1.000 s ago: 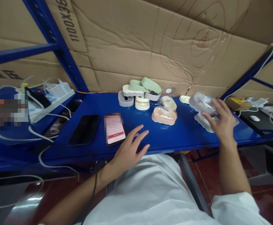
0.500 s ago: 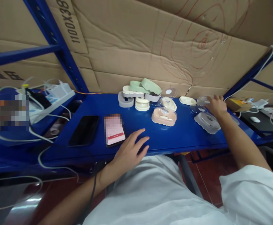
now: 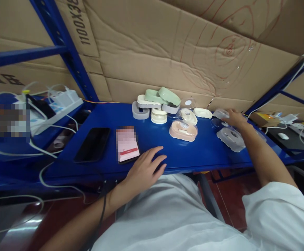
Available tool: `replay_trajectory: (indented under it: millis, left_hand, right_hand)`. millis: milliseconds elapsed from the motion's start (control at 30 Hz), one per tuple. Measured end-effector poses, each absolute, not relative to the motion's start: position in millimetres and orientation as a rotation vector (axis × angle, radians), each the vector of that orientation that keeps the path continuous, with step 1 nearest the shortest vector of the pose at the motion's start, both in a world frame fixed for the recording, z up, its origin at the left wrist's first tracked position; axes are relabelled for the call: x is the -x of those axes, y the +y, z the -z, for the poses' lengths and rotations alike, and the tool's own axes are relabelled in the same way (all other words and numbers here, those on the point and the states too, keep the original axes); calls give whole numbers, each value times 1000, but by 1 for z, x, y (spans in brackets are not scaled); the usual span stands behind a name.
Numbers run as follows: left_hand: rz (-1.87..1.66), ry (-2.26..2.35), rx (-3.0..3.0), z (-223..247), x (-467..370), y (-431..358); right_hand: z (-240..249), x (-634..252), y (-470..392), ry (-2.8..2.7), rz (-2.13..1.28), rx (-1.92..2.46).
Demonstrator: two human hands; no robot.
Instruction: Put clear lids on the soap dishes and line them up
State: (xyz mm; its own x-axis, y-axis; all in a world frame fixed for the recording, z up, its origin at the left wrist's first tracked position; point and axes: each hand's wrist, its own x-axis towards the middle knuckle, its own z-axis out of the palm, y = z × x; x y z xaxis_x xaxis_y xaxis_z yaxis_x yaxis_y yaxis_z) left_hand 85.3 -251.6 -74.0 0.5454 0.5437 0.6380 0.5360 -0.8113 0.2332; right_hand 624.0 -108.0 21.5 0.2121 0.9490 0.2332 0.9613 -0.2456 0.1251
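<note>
My left hand (image 3: 145, 169) lies open at the table's front edge, fingers spread, just right of a phone with a lit pink screen (image 3: 128, 153). At the far right of the table, my right hand (image 3: 236, 119) is closed on the right end of a translucent greyish tray (image 3: 220, 113). A cream tray (image 3: 202, 112) lies just left of it. Below my right hand are a clear lid (image 3: 216, 123) and a translucent grey box with a wavy rim (image 3: 230, 138). A pink lidded box (image 3: 183, 130) sits mid-table, with a cream box (image 3: 188, 116) behind it.
Green trays (image 3: 169, 96), along with grey and cream ones, are stacked at the back of the blue table (image 3: 157, 137). A dark phone (image 3: 93, 144) lies at left. Cardboard (image 3: 141, 52) walls the back. Power strips with cables (image 3: 65, 101) are on the left, a white mouse (image 3: 283, 136) on the right.
My right hand has shifted left with the translucent tray. The cream tray has also slid left, up against the cream box. My left hand has stayed in place.
</note>
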Motion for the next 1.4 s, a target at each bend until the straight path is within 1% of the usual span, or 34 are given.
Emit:
replay_trajectory:
  millis: [167,300,467,700,933,1267,1400]
  left_hand:
    - [-1140,952,-2754,74,-85,-251]
    - [-1144,944,-2757,73,-85,-252]
    - [-1135,940,-2755,73,-86,-252]
    - [-1116,946,-2810,75,-86,-252]
    - [-1129,951,-2802,77,-86,-253]
    - [-1090,963,-2822,77,-87,-254]
    - [-1097,976,-2823,79,-88,-254]
  right_hand:
    - [-30,-599,-107,-1920,349,2485]
    - [-16,-584,-111,-1945,214,2553]
    - [3,-572,-121,-2084,83,2342]
    - [11,-559,-93,-2109,127,2112]
    - [36,-531,-54,-2052,188,2154]
    - [45,-510,-70,-1954,287,2058]
    - [37,-506,-73,-1923,266,1944]
